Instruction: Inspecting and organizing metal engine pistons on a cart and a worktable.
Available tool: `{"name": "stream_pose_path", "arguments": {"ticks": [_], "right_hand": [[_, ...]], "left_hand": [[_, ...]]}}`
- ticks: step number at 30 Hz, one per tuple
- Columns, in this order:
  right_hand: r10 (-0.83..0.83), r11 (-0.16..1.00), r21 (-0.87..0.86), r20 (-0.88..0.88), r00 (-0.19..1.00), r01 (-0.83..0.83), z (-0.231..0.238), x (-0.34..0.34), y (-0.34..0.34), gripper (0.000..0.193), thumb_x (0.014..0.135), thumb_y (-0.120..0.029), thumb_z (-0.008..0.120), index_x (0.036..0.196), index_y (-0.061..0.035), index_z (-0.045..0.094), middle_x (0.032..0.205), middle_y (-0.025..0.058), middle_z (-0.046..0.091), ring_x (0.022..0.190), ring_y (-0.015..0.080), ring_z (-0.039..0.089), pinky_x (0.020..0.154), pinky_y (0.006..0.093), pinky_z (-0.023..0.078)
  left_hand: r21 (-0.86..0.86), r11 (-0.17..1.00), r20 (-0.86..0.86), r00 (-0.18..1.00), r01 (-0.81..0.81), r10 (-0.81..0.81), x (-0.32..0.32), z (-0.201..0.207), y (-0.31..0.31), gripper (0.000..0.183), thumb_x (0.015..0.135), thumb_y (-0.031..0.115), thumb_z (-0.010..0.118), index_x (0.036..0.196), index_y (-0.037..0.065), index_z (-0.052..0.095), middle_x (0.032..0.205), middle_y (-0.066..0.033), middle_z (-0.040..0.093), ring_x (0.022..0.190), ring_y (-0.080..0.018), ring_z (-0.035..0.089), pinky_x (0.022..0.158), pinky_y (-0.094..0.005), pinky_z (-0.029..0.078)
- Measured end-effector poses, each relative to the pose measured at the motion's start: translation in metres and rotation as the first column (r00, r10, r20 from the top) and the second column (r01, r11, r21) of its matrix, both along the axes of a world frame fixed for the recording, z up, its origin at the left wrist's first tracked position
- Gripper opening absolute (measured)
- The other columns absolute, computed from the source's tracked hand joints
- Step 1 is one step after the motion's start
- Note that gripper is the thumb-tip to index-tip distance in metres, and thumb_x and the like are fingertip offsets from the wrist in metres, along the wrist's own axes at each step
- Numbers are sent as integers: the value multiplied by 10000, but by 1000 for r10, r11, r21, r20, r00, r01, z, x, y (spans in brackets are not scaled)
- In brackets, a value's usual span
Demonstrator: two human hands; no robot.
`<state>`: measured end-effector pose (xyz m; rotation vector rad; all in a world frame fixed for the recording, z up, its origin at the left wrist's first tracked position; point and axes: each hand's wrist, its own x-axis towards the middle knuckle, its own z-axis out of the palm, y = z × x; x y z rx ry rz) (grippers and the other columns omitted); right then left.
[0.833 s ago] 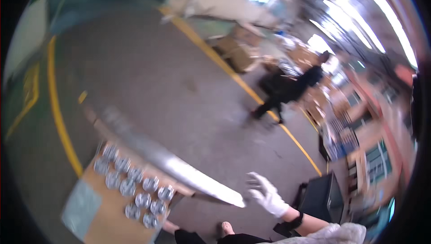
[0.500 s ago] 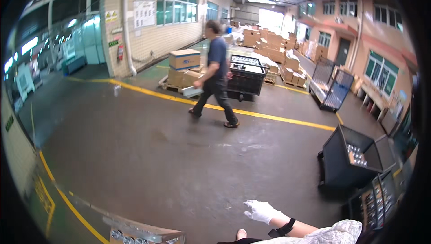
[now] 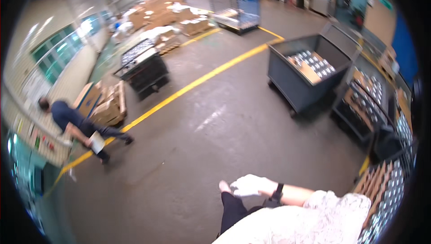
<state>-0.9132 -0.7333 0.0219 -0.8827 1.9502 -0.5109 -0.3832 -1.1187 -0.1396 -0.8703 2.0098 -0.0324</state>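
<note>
My right hand point(image 3: 252, 185), in a white glove, hangs low in front of my body with the fingers loosely stretched and nothing visible in them. A black strap point(image 3: 278, 193) circles the wrist. Above it is a pale lace-patterned sleeve point(image 3: 339, 206). One dark trouser leg point(image 3: 233, 211) and a foot show beside the hand. It touches nothing around it; the grey floor point(image 3: 179, 167) lies beneath. My left hand is out of the picture.
At right stands a dark wheeled bin point(image 3: 296, 80) of shiny metal parts; another parts cart point(image 3: 359, 109) and stacked rows of parts point(image 3: 386, 194) adjoin it. A person point(image 3: 69, 116) walks at left, carrying something pale. Beyond the yellow line point(image 3: 197, 82) are a black cart point(image 3: 146, 71) and cartons.
My view has swung right, bringing the bins and parts rows further in. The walking person has shifted to the left side. My right hand stays low and empty, more of its arm showing.
</note>
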Motion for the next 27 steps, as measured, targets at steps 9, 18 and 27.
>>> {"name": "stream_pose_path", "arguments": {"ticks": [9,18,27], "right_hand": [[-418,609,463,-504,756,644,-278,-141,204,250,819,-133,503,935,-140,724,1008,102,683,914,284,662,757,382,529],[-675,264,533,-493,549,804,-285,-130,300,190,798,-224,596,843,-78,710,849,150,694,757,306,674,641,406,528],[-703,503,467,-270,659,727,-299,-432,278,260,760,-314,587,820,-91,706,888,152,676,821,356,652,693,431,515]], "left_hand": [[253,670,183,645,698,-742,-398,-65,-98,261,851,283,517,947,138,712,1073,-89,675,956,-257,649,809,-395,511],[428,807,-816,557,408,151,-1047,-28,31,315,881,246,540,1097,40,641,1097,-141,652,1034,-278,609,896,-374,478],[316,848,-644,752,425,-137,-1188,-86,46,400,851,332,552,1126,49,625,1117,-163,639,1072,-335,583,919,-400,467]]}}
